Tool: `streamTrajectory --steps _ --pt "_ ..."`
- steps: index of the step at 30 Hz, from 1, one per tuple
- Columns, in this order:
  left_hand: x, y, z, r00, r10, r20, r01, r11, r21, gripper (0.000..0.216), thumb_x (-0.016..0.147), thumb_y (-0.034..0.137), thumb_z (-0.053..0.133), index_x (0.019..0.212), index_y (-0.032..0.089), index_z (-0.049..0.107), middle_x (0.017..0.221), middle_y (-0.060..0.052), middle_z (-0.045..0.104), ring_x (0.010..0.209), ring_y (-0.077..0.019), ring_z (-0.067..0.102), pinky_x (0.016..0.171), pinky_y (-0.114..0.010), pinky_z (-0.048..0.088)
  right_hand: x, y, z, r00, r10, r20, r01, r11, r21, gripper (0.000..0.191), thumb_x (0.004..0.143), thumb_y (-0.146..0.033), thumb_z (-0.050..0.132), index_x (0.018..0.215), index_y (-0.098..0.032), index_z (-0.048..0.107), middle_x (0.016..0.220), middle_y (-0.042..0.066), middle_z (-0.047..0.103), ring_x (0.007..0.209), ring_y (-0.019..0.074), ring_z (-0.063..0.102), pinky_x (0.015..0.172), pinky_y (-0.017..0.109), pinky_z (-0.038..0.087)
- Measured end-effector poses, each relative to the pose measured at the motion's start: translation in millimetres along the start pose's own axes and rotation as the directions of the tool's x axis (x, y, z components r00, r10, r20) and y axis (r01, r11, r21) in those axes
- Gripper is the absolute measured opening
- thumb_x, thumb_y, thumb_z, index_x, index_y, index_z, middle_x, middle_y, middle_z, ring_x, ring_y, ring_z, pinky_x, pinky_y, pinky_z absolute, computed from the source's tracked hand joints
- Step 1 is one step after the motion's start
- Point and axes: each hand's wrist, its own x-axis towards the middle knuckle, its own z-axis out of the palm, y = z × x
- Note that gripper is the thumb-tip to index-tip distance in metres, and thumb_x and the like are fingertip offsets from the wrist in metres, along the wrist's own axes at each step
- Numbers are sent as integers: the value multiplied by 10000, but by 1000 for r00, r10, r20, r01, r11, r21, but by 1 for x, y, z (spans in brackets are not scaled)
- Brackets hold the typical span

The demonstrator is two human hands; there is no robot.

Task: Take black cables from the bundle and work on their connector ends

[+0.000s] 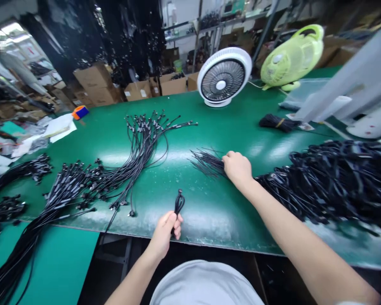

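Near the front edge of the table, my left hand (169, 228) is closed around a black cable (179, 202) folded into a small loop, its connector end pointing up. My right hand (238, 168) reaches forward, fingers curled down over the right end of a pile of thin black wire ties (206, 162). Its fingertips are partly hidden, so how many ties it grips cannot be made out. To the right of that hand lies a large heap of coiled black cables (330, 182). Left of centre, a spread of loose black cables (142, 144) lies with many connector ends showing.
More long cables (57, 199) hang over the table's left front edge. A white fan (222, 78) and a green fan (292, 57) stand at the back. A banded black bundle (277, 123) lies at right. An orange and blue item (80, 112) sits by papers. Cardboard boxes (97, 84) stand behind the green table (190, 237).
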Motion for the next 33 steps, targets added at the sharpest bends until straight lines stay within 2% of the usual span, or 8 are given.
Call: streamTrajectory --steps 6,10,13,17,20,24,29,33 --pt "0 7 5 999 33 -20 -35 994 -99 505 761 576 683 926 110 580 605 74 358 480 -43 331 458 -203 275 -24 -19 -11 992 13 -126 22 963 269 339 962 -301 378 973 -145 680 936 125 668 829 232 606 681 319 410" --pt "2 5 11 999 38 5 -37 986 -162 678 771 571 679 1256 158 449 625 83 391 489 -59 361 473 -203 305 -77 -75 -20 965 -258 -39 196 618 761 247 927 -348 472 857 -208 663 883 44 708 817 192 652 747 294 495" --pt "7 0 10 997 55 60 -47 991 -123 681 794 568 647 1293 152 443 643 73 400 503 -67 379 489 -214 335 -114 -109 -28 878 -478 -32 279 457 845 204 936 -274 461 873 -222 648 814 12 681 727 149 634 666 254 499" --pt "11 -2 2 985 172 22 -173 970 168 439 865 530 544 1023 125 600 639 45 448 516 -75 419 537 -238 386 -124 -118 -39 764 -565 -312 623 518 586 228 956 -177 416 957 -181 644 831 43 656 746 147 596 669 253 468" --pt "15 -1 -1 971 239 -19 -215 900 379 368 902 484 465 902 145 608 575 51 463 495 -82 428 559 -242 388 -115 -114 -43 539 -677 -501 828 535 169 256 941 -110 412 873 -144 657 775 60 629 699 163 546 668 299 428" --pt "19 -2 1 993 119 -12 -100 882 461 390 869 518 455 731 169 562 491 54 448 449 -92 437 517 -243 366 -106 -109 -42 227 -826 -517 934 335 -126 319 905 -35 366 949 -108 673 1145 125 641 1019 210 575 861 351 430" --pt "22 -1 3 998 -1 63 -21 935 355 304 761 481 555 700 184 542 480 63 447 427 -83 408 488 -242 351 -104 -106 -42 129 -901 -415 952 230 -202 271 905 -64 384 968 -109 643 870 91 647 779 194 583 744 361 445" --pt "24 4 5 994 -78 82 52 958 283 333 688 500 613 675 175 540 473 56 448 435 -84 399 476 -253 340 -102 -104 -45 93 -923 -372 930 214 -298 347 876 -53 356 1123 -67 599 949 126 643 810 220 576 732 386 430"
